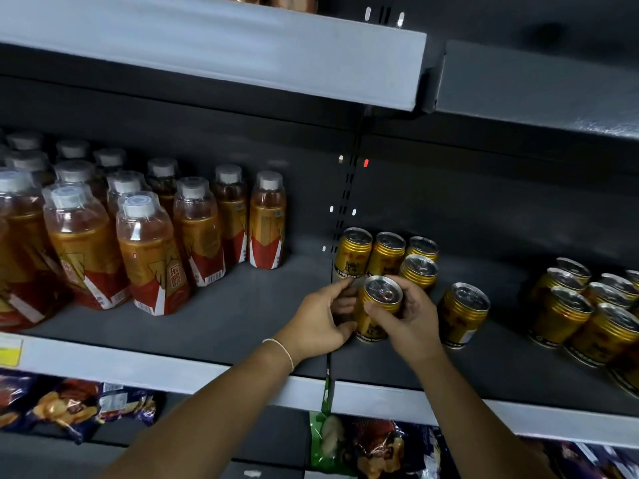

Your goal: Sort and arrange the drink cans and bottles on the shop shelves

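Clear plastic bottles of amber drink (148,254), grey-capped, are ranged at the left of the dark grey metal shelf (224,316). At mid-shelf an upright gold metal can (378,307) is gripped between the curled left hand (321,323) and right hand (408,323), just before four like cans (387,254). Further gold cans (587,316) are stood to the right.

Front bottle (152,257): I am reading "东鹏" in pale characters on its red label.
Rear gold can (353,254): I am making out "红牛"; the small print underneath is blurring out.
Can I am holding (375,314): dark characters are showing low down, too blurred to read.
Yellow shelf tag (10,351): nothing is coming through legibly.
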Motion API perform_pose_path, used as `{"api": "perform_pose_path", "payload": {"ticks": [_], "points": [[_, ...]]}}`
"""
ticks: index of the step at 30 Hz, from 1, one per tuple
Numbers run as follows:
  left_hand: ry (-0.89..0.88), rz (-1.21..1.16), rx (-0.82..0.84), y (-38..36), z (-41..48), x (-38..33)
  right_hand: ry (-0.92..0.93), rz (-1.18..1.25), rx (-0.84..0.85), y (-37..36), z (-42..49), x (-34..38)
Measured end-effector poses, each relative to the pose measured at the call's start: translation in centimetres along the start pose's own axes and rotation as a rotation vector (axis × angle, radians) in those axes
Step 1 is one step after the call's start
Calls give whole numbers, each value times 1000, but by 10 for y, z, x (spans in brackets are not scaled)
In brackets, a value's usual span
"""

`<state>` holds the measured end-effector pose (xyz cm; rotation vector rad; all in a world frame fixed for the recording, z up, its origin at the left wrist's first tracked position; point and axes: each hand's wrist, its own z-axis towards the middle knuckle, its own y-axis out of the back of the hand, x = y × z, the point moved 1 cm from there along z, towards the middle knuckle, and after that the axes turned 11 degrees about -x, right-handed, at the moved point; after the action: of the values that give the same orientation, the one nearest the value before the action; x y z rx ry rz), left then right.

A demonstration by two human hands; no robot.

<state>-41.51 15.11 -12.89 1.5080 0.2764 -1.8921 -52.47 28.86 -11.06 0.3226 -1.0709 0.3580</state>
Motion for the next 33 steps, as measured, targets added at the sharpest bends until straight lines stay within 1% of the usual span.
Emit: {"api": "perform_pose_path", "payload": {"ticks": [2,4,6,8,11,16,19,21,23,28,33], "points": [[-78,86,-61,-1,-1,-1,18,-26,-36,-1,-2,0],[-150,250,-198,1,-1,-1,17,-26,-56,-4,-4,-2],[-142,327,-313,6,4,-2,-1,-24,-49,-4,-4,-4],[-136,344,-361,11,18,-6,-23,-32,-16,-3,-4,-6],[-108,409,-344,15,50,-12,-37,-73,38,-3,-4,-7],[7,444,-280,10,94,-19,-49,-90,34,-3,-4,-6],[9,506,-219,9,108,-19,-56,-97,38,-2,-5,-5],[4,507,-182,9,113,-17,-59,-100,40,-3,-5,-5],[2,493,-193,8,113,-14,-55,-107,36,-4,-5,-5],[-38,468,-293,1,107,-10,-48,-134,18,-4,-5,-6],[-60,440,-323,-2,102,-11,-44,-144,9,-5,-4,-6]]}}
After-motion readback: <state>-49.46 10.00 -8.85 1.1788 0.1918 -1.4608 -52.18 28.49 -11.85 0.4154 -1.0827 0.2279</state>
